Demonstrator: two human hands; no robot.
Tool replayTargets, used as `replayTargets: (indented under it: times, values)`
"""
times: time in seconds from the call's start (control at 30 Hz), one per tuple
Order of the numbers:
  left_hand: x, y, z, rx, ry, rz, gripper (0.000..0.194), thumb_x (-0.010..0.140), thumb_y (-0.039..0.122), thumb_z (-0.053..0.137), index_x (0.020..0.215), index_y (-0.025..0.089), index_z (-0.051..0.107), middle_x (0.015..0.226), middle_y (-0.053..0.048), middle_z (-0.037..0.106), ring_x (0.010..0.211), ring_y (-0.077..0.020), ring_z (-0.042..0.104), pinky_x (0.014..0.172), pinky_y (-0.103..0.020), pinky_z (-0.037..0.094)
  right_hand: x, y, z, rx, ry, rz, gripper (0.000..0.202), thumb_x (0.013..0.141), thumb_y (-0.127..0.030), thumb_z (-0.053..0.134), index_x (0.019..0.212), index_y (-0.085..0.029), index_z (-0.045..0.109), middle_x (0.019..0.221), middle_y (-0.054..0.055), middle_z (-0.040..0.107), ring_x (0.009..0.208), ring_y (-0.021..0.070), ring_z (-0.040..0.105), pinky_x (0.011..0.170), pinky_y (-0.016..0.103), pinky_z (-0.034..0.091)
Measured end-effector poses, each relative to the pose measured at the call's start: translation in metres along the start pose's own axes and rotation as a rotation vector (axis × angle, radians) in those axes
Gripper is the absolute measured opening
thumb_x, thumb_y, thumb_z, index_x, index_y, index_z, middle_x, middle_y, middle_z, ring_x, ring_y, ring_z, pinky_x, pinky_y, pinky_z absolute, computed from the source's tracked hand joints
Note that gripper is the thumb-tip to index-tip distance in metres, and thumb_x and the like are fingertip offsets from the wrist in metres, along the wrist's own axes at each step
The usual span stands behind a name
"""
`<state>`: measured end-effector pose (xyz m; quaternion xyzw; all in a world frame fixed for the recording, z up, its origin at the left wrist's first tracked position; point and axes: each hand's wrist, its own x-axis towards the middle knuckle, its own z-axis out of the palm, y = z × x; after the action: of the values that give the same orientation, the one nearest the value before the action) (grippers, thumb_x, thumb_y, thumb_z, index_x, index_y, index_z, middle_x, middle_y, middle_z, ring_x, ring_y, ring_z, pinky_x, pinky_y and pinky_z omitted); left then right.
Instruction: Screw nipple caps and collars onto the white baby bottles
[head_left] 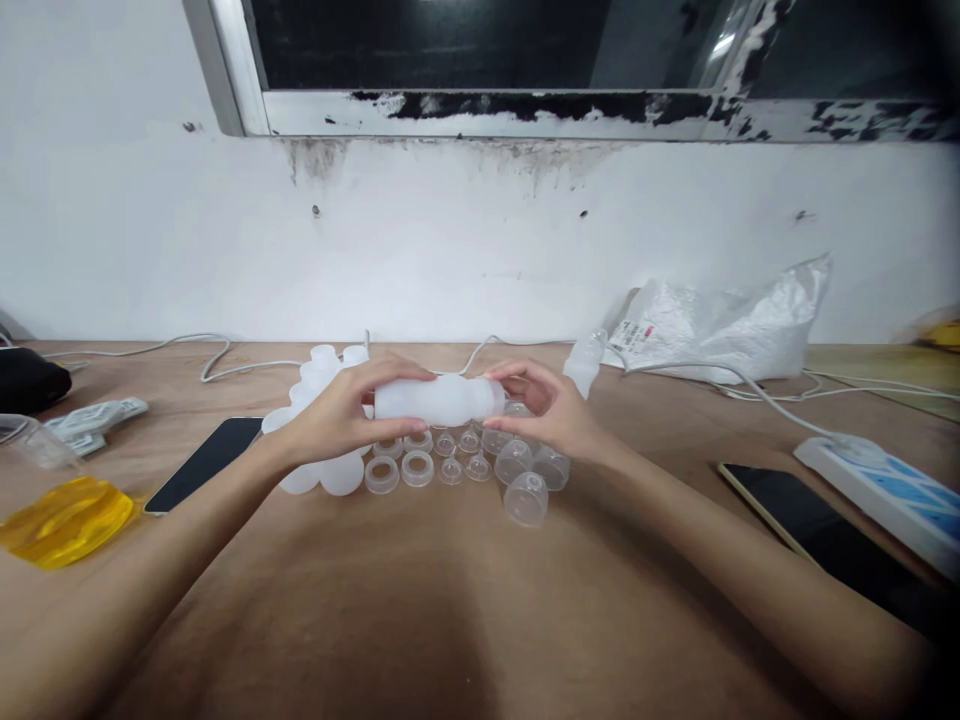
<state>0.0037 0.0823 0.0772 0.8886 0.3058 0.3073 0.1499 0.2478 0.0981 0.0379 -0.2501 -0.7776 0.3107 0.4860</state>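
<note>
A white translucent bottle (427, 401) lies sideways in the air between my hands. My left hand (352, 405) grips its base end, thumb below and fingers above. At its neck end, my right hand (544, 405) closes thumb and fingers around the ring. Beneath the bottle, several clear rings (417, 468) and small clear nipples (478, 466) stand in rows on the table. Several clear caps (526, 499) sit by my right hand. White bottles (343, 474) are grouped behind and beside my left hand. Another bottle (584, 364) with a clear top stands behind my right hand.
Phones (206, 465) (817, 520) lie at both sides of the wooden table (360, 620). A container with yellow contents (71, 520) is at left. A plastic bag (724, 325), cables and a power strip (889, 490) are at right.
</note>
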Motion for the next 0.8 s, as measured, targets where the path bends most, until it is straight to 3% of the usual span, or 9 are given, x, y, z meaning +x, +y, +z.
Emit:
replayTargets:
  times: [0.13, 0.2, 0.27, 0.33, 0.43, 0.53, 0.63, 0.7, 0.8]
  values:
    - [0.001, 0.01, -0.001, -0.248, 0.0, -0.331, 0.034, 0.077, 0.045, 0.048, 0.102, 0.021, 0.05, 0.099, -0.005, 0.056, 0.062, -0.0121, 0.056, 0.053, -0.026, 0.046, 0.0, -0.005, 0.002, -0.077, 0.001, -0.072, 0.035, 0.061, -0.02, 0.07, 0.092, -0.023, 0.054, 0.1, 0.004, 0.055, 0.099, 0.018, 0.052, 0.088, 0.035, 0.044]
    - [0.001, 0.011, -0.001, -0.331, -0.03, -0.413, 0.037, 0.076, 0.046, 0.048, 0.102, 0.02, 0.048, 0.088, -0.004, 0.058, 0.053, -0.0106, 0.054, 0.049, -0.026, 0.046, -0.001, -0.006, 0.003, -0.104, 0.006, -0.058, 0.036, 0.061, -0.021, 0.07, 0.093, -0.023, 0.054, 0.1, 0.004, 0.055, 0.1, 0.0185, 0.052, 0.089, 0.036, 0.043]
    - [0.001, 0.008, 0.0, -0.311, -0.04, -0.364, 0.039, 0.072, 0.044, 0.054, 0.102, 0.019, 0.047, 0.085, -0.003, 0.058, 0.058, -0.0127, 0.056, 0.053, -0.027, 0.046, -0.001, -0.005, 0.003, -0.091, 0.015, 0.0, 0.038, 0.06, -0.021, 0.071, 0.093, -0.023, 0.054, 0.1, 0.003, 0.056, 0.098, 0.0185, 0.053, 0.089, 0.036, 0.043]
    - [0.001, 0.003, 0.002, -0.211, 0.002, -0.216, 0.041, 0.067, 0.04, 0.061, 0.101, 0.02, 0.048, 0.097, -0.005, 0.056, 0.078, -0.0178, 0.057, 0.065, -0.031, 0.047, -0.002, -0.001, 0.003, -0.022, 0.006, 0.096, 0.037, 0.06, -0.023, 0.071, 0.092, -0.023, 0.053, 0.098, 0.003, 0.058, 0.092, 0.0182, 0.056, 0.083, 0.035, 0.047]
    - [0.0, -0.002, 0.005, -0.067, 0.066, -0.032, 0.052, 0.065, 0.036, 0.065, 0.109, 0.022, 0.043, 0.116, -0.007, 0.048, 0.105, -0.0228, 0.046, 0.086, -0.037, 0.039, -0.002, 0.003, 0.004, 0.101, -0.018, 0.194, 0.032, 0.062, -0.025, 0.069, 0.089, -0.023, 0.052, 0.098, 0.003, 0.058, 0.085, 0.0171, 0.059, 0.07, 0.032, 0.051]
    - [-0.003, -0.004, 0.005, 0.0, 0.034, -0.061, 0.068, 0.068, 0.038, 0.062, 0.124, 0.022, 0.026, 0.121, -0.01, 0.043, 0.108, -0.024, 0.044, 0.086, -0.038, 0.039, -0.002, 0.004, 0.005, 0.112, -0.017, 0.189, 0.034, 0.061, -0.022, 0.07, 0.089, -0.022, 0.052, 0.101, 0.003, 0.058, 0.089, 0.0173, 0.058, 0.073, 0.031, 0.05]
    - [-0.005, -0.002, 0.001, 0.063, -0.048, -0.155, 0.05, 0.081, 0.039, 0.043, 0.125, 0.022, 0.025, 0.121, -0.011, 0.044, 0.102, -0.024, 0.048, 0.08, -0.038, 0.042, -0.002, 0.004, 0.005, 0.076, -0.013, 0.179, 0.035, 0.06, -0.021, 0.07, 0.09, -0.022, 0.052, 0.101, 0.004, 0.058, 0.093, 0.0179, 0.056, 0.077, 0.032, 0.049]
    - [-0.005, -0.003, -0.001, 0.111, -0.062, -0.117, 0.045, 0.081, 0.037, 0.043, 0.122, 0.023, 0.03, 0.121, -0.01, 0.044, 0.103, -0.0242, 0.047, 0.081, -0.037, 0.042, -0.002, 0.005, 0.005, 0.086, -0.02, 0.19, 0.035, 0.06, -0.022, 0.07, 0.09, -0.021, 0.052, 0.1, 0.005, 0.058, 0.091, 0.0177, 0.057, 0.075, 0.032, 0.05]
    - [-0.004, -0.005, 0.0, 0.13, -0.014, 0.011, 0.059, 0.072, 0.036, 0.057, 0.123, 0.023, 0.03, 0.125, -0.01, 0.038, 0.109, -0.0244, 0.042, 0.087, -0.037, 0.039, -0.002, 0.005, 0.005, 0.109, -0.035, 0.208, 0.034, 0.061, -0.025, 0.069, 0.09, -0.021, 0.051, 0.1, 0.005, 0.058, 0.087, 0.0173, 0.059, 0.073, 0.032, 0.051]
